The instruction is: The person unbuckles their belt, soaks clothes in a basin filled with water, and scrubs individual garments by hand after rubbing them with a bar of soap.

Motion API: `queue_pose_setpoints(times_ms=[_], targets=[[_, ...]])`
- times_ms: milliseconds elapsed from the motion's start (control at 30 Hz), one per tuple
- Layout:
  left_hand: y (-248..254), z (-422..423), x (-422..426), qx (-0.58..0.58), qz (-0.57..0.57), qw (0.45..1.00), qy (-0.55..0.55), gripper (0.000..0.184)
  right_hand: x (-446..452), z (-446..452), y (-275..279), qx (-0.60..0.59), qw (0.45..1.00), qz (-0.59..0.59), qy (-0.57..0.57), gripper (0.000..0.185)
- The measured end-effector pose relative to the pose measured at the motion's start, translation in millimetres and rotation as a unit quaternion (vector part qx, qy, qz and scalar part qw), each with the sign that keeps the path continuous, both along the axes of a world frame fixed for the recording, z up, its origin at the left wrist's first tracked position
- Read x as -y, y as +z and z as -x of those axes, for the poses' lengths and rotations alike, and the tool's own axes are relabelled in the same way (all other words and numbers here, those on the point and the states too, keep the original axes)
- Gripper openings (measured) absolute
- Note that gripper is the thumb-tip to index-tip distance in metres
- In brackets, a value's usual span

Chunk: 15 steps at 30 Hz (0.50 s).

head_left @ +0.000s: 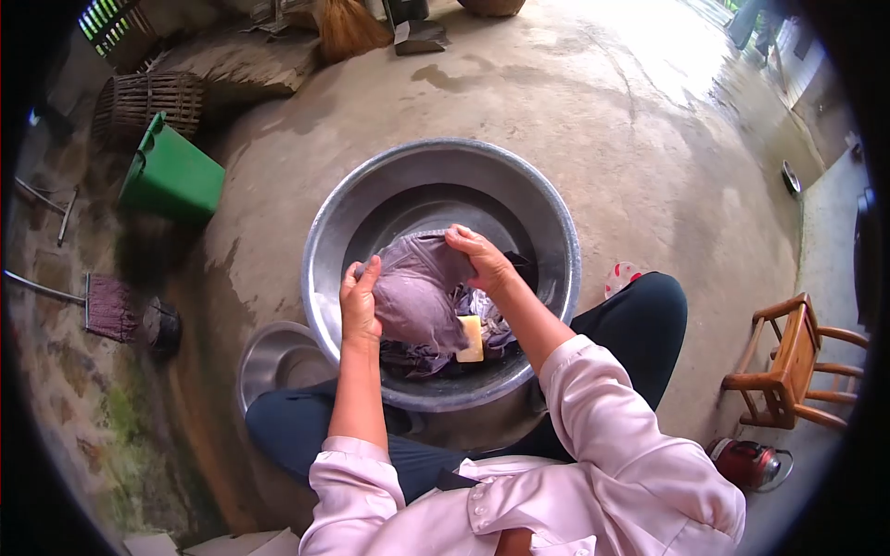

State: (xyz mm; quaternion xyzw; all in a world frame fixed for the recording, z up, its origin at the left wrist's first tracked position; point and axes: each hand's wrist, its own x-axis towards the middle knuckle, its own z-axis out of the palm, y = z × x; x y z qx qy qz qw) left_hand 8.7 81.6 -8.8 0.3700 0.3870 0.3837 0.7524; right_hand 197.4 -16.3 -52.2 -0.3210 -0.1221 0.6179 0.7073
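Both hands hold up a wet greyish-purple garment (417,287) over a large metal basin (320,241). My left hand (360,301) grips its left edge, thumb up. Fingers of my right hand (477,255) are closed on its upper right corner. The cloth hangs spread between them, its lower part drooping into the basin. A yellow bar of soap (471,339) rests beside the garment's lower end, on dark wet clothes (417,360) in the basin. Some water seems to lie at the bottom.
A smaller metal basin (264,366) stands at the left, partly behind my knee. Farther left are a green bin (176,176), a mop head (109,306) and a wicker basket (148,102). A wooden chair (788,361) and a red thermos (744,463) stand at the right.
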Motion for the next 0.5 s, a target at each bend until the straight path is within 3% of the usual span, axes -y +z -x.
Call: queue_pose_setpoints(times_ms=[33,67,133,200,233,267,300,333,367,400,433,500], targets=[[-17,-1,-4,-0.011,-0.005,1.0,0.0,0.02,-6,4,1,-0.041,0.998,0.009,-0.038,0.011],[-30,-2,-6,-0.024,-0.01,1.0,0.0,0.02,-14,12,6,0.033,0.989,0.128,-0.073,0.01],[-63,-3,-5,-0.061,-0.035,0.997,0.015,0.018,-28,39,-12,0.331,0.919,0.104,-0.185,0.013],[-60,-4,-1,-0.059,0.07,0.996,0.009,0.019,-16,79,44,0.467,0.857,0.035,-0.213,0.018],[-42,-3,6,-0.079,0.101,0.992,0.018,0.017,-10,97,56,0.588,0.783,-0.013,-0.203,0.019],[-95,10,-15,0.059,0.043,0.995,-0.069,0.022,-3,113,64,0.696,0.691,-0.059,-0.188,0.02],[-148,23,-35,0.202,0.004,0.966,-0.163,0.028,5,126,73,0.729,0.667,-0.084,-0.132,0.021],[-131,24,-27,0.235,0.062,0.953,-0.178,0.03,11,136,77,0.758,0.639,-0.109,-0.075,0.023],[-111,25,-19,0.266,0.123,0.937,-0.189,0.032,9,142,69,0.76,0.626,-0.127,-0.121,0.025],[-91,25,-10,0.291,0.184,0.918,-0.197,0.034,3,138,54,0.759,0.635,-0.072,-0.126,0.026],[-92,20,-3,0.293,0.19,0.919,-0.183,0.032,-6,127,33,0.757,0.64,-0.018,-0.129,0.026],[-63,-9,21,0.116,0.182,0.976,0.013,0.028,-22,99,2,0.737,0.653,0.07,-0.159,0.029]])
